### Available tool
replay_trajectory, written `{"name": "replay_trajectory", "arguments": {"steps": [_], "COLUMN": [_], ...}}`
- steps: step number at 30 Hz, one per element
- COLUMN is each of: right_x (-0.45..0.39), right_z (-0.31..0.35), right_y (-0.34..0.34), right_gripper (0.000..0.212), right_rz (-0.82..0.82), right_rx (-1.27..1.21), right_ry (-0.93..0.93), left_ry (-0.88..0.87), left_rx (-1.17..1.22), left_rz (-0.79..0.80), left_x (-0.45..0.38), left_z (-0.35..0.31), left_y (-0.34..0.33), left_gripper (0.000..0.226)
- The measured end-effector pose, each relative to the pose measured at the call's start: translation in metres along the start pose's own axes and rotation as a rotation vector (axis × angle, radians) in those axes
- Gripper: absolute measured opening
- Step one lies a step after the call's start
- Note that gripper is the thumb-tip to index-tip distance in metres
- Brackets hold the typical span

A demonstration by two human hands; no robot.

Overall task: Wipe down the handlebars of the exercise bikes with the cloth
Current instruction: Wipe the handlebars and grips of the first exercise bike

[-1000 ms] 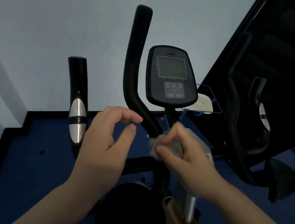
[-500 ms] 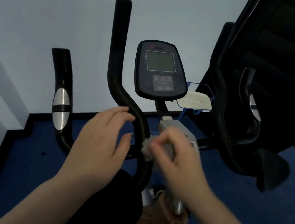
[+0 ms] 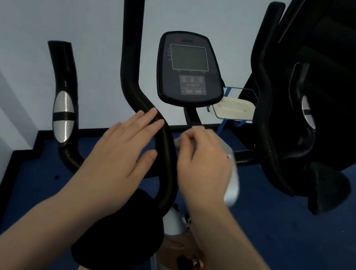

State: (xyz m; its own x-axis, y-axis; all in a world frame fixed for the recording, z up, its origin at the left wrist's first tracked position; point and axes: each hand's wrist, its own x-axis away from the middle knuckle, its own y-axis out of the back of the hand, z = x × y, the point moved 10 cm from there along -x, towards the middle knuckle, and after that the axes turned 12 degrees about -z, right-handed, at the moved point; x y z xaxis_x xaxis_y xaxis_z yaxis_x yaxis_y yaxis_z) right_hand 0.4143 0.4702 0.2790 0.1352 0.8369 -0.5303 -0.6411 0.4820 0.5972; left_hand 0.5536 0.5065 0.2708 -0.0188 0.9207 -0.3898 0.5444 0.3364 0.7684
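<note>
Since earlier, left hand (image 3: 120, 148) flattened onto handlebar (image 3: 165, 147), fingers together, straight; right hand (image 3: 203, 162) fingers clamped on cloth (image 3: 178, 140), right of bar.

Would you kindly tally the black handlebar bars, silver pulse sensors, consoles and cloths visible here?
Black handlebar bars: 4
Silver pulse sensors: 2
Consoles: 1
Cloths: 1, held in the right hand
Total: 8
</note>
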Motion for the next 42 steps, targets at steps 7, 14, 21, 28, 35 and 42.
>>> {"name": "replay_trajectory", "arguments": {"steps": [7, 14, 21, 28, 35, 42], "right_x": [0.012, 0.02, -0.006, 0.055, 0.027, 0.042], "right_z": [-0.002, -0.016, 0.005, 0.02, 0.102, 0.085], "right_y": [0.012, -0.001, 0.003, 0.014, -0.041, -0.026], "right_gripper": [0.017, 0.012, 0.007, 0.015, 0.016, 0.026], "right_rz": [0.028, 0.164, 0.072, 0.127, 0.394, 0.66], "right_rx": [0.096, -0.249, -0.438, -0.383, -0.036, -0.181], "right_ry": [0.124, -0.16, -0.076, 0.2, 0.64, 0.856], "left_ry": [0.015, 0.004, 0.003, 0.192, 0.257, 0.29], "left_rx": [0.013, -0.006, -0.042, 0.146, 0.391, 0.352], "left_rz": [0.002, -0.006, -0.058, -0.274, -0.655, -0.763], "left_x": [0.002, 0.0, 0.003, 0.008, 0.024, 0.027], "left_z": [0.0, -0.002, -0.002, 0.014, 0.023, 0.067], "left_y": [0.001, 0.004, 0.007, 0.034, 0.079, 0.126], "left_gripper": [0.054, 0.053, 0.054, 0.047, 0.037, 0.032]}}
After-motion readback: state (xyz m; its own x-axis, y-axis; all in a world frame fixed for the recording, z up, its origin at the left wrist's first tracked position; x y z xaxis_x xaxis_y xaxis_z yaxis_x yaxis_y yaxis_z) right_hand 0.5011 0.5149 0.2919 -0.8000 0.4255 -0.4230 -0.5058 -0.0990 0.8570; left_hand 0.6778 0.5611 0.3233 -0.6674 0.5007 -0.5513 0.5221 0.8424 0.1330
